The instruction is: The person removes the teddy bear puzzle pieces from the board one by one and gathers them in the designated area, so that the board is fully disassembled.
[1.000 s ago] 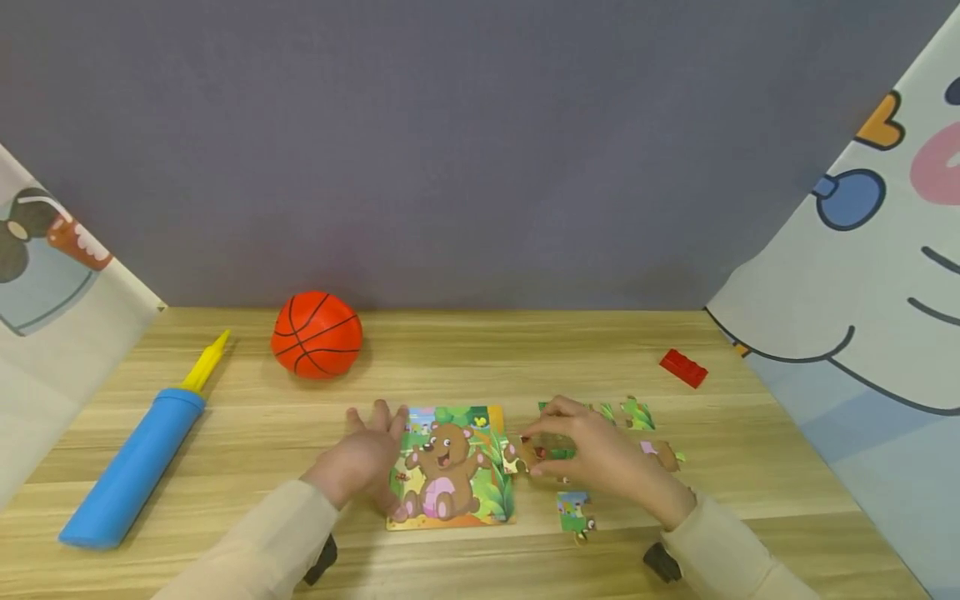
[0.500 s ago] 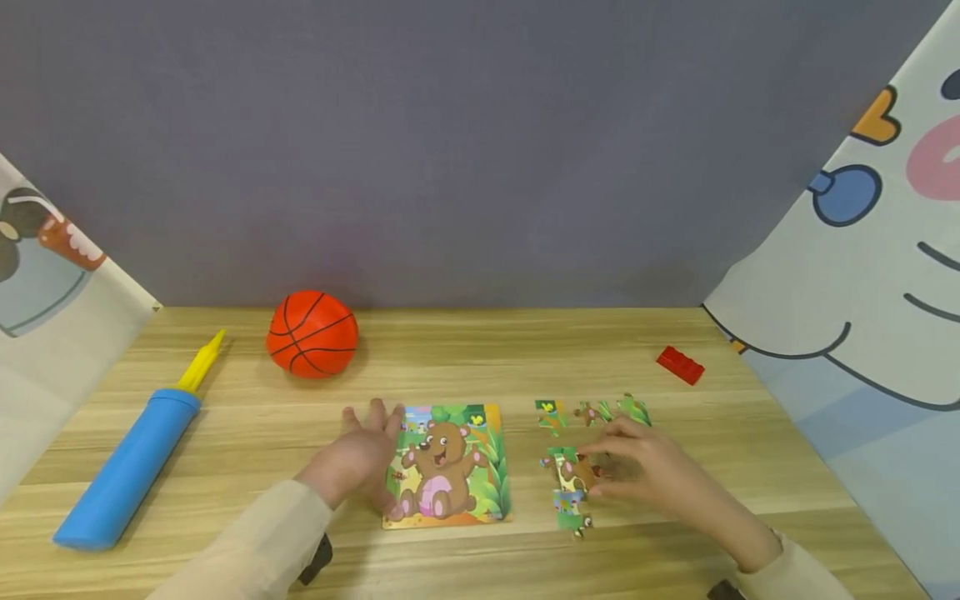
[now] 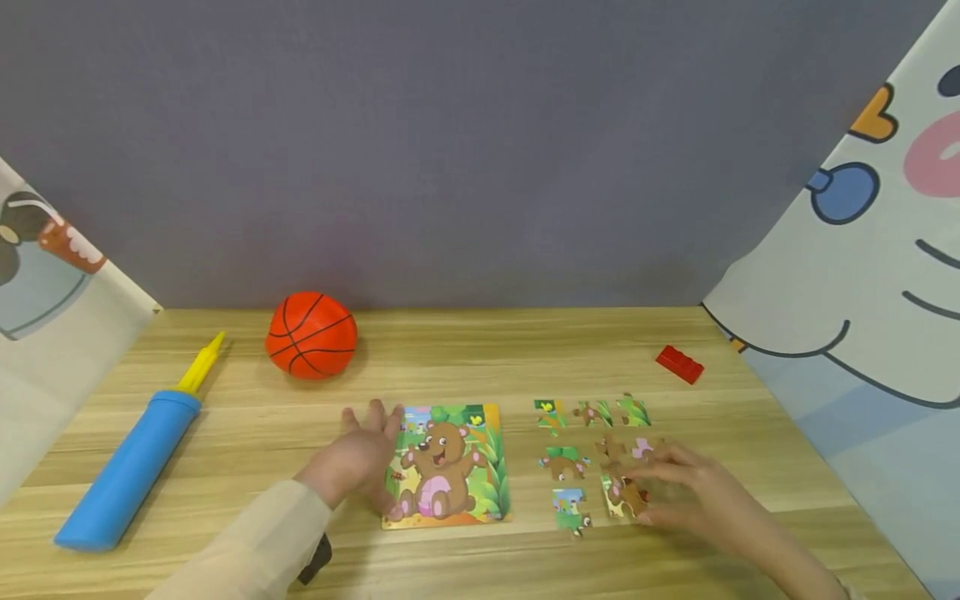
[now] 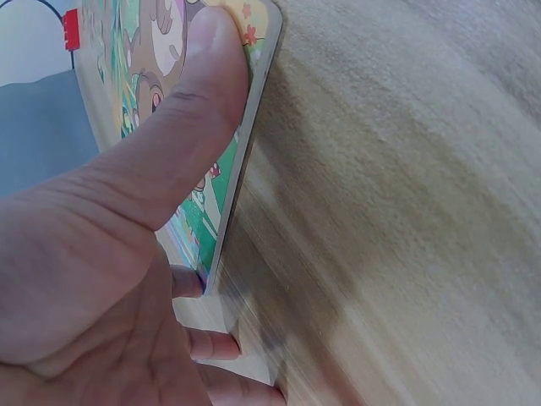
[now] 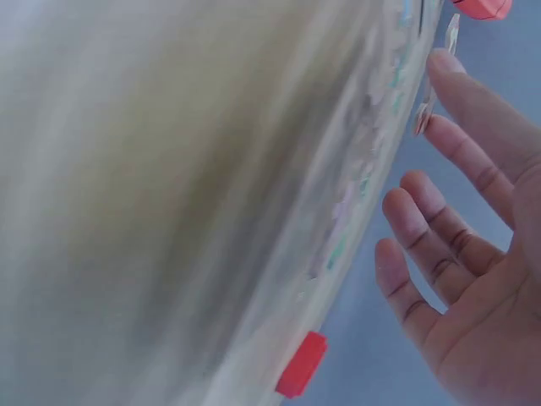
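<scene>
A square picture board with a cartoon bear lies on the wooden table. My left hand rests at its left edge, fingers spread. In the left wrist view, the thumb presses the board's corner while the fingertips touch the table along its edge. My right hand pinches a brown jigsaw piece between thumb and index finger, low over the table. The right wrist view shows that piece edge-on, lifted off the surface. Just beyond it lie two brown-and-pink pieces, partly overlapped by hand and piece.
Several other jigsaw pieces lie right of the board, among them a green one and a blue-green one. A red toy brick lies at the back right. A red ball and a blue hand pump stand left.
My right hand, pinching the jigsaw piece, has moved rightward from beside the board to the right end of the loose pieces. The left hand has kept its place on the board.
</scene>
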A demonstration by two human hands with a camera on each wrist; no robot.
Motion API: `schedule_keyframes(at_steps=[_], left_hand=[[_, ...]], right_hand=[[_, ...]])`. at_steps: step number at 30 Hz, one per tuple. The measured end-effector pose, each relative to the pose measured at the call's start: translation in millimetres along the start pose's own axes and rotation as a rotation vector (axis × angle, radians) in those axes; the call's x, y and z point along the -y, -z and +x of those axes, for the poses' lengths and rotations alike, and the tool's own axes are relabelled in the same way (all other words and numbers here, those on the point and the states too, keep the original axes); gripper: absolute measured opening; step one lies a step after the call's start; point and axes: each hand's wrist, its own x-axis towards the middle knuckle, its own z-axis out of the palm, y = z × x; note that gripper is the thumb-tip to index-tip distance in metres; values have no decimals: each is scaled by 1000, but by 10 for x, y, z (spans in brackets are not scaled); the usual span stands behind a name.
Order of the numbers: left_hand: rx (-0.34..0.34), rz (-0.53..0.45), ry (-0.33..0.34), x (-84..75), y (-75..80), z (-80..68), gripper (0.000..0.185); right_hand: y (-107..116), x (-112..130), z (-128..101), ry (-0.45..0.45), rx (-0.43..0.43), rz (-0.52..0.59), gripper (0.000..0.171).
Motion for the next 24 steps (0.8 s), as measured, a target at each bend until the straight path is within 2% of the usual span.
schedule_keyframes(at_steps=[5, 8, 10, 17, 24], left_hand=[[0, 10, -3, -1, -3, -2, 135], [-2, 23, -11, -4, -2, 2, 135], [-2, 26, -13, -5, -1, 4, 135], [7, 11, -3, 0, 2, 7, 134], [7, 22, -4, -11, 8, 8, 134]], right_hand=[[-23, -30, -107, -89, 96, -25, 47], [-46, -27, -149, -129, 125, -10, 47], [-61, -27, -167, -141, 128, -10, 47], [-95, -48, -184, -97, 89, -8, 45], [-58, -13, -164, -176, 155, 16, 51]])
